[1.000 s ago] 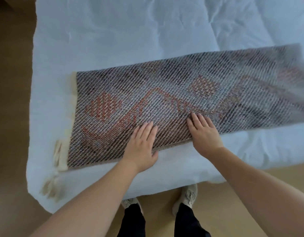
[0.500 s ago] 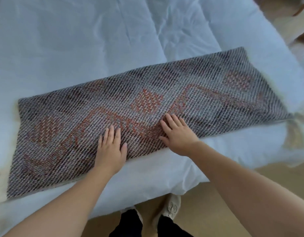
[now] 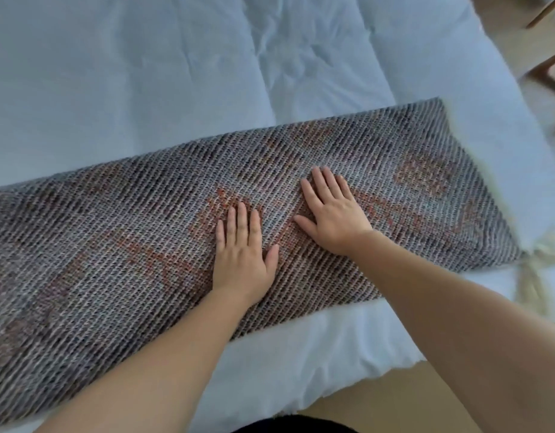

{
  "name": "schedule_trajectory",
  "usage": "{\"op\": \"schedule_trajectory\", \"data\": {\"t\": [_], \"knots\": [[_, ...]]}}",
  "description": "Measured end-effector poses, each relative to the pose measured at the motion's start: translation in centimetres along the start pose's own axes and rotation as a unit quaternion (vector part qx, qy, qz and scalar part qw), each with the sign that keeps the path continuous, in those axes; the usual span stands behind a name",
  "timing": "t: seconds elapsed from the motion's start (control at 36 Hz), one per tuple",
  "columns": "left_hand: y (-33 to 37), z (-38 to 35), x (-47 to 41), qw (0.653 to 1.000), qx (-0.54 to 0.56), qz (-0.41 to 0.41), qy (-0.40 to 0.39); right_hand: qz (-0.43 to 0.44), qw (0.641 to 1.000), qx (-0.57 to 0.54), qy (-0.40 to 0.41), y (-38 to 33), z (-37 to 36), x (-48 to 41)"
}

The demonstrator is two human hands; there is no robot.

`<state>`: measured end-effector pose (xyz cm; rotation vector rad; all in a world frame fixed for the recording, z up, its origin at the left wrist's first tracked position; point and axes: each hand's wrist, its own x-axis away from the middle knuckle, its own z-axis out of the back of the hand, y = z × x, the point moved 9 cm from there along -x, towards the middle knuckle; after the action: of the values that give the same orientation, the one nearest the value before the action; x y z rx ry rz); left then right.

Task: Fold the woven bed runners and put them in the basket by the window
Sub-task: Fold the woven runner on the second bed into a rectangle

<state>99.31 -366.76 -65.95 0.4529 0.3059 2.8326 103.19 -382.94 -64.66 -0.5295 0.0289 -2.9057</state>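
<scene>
Woven grey-and-rust runner (image 3: 145,245) spread lengthwise across white bed (image 3: 145,73), running out of view past left grip. Left hand (image 3: 241,254) flat on weave, fingers straight and close together, palm down, pinching nothing; runner directly beneath it, stretching far to its left. Right hand (image 3: 332,214) just beside left grip and slightly farther from body, likewise flat with fingers a little spread, clasping nothing, only pressing. Cream fringe (image 3: 538,273) well right of right grip, trailing off bed's corner. Basket not in view.

Risks, as judged: pressing from middle only, likely to push a ripple toward either end and bake a crooked crease into next fold; caused by uneven pressure between palms. Fringe hanging over corner liable to drag that end off bed once lifted, skewing alignment. Near long edge lying close to mattress rim below both wrists, so a tug toward body could slide whole piece floorward.

Edges and room: far long edge beyond both fingertips, straight, with broad bare bedding past it. Short end right of right grip reachable, bare bedding just beyond. Wooden chair legs (image 3: 550,57) farther right, well apart. Floor (image 3: 394,407) nearest body.
</scene>
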Motion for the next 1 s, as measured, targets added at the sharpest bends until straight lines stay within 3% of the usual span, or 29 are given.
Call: {"op": "schedule_trajectory", "data": {"t": [0.36,0.72,0.86,1.0], "knots": [[13.4,-2.2,-7.0,0.998,0.042,-0.041,0.012,-0.003,0.999,0.011,0.034,14.2,2.3,-7.2],[37.2,-7.2,-11.1,0.992,0.111,0.062,0.011,0.081,0.996,0.006,0.02,30.1,2.2,-8.2],[42.2,-8.9,-12.2,0.987,0.119,0.106,-0.019,0.106,0.994,-0.032,0.025,32.8,2.8,-8.6],[43.5,-9.6,-12.4,0.979,0.132,0.138,-0.07,0.117,0.987,-0.066,0.089,32.7,5.8,-9.1]]}}
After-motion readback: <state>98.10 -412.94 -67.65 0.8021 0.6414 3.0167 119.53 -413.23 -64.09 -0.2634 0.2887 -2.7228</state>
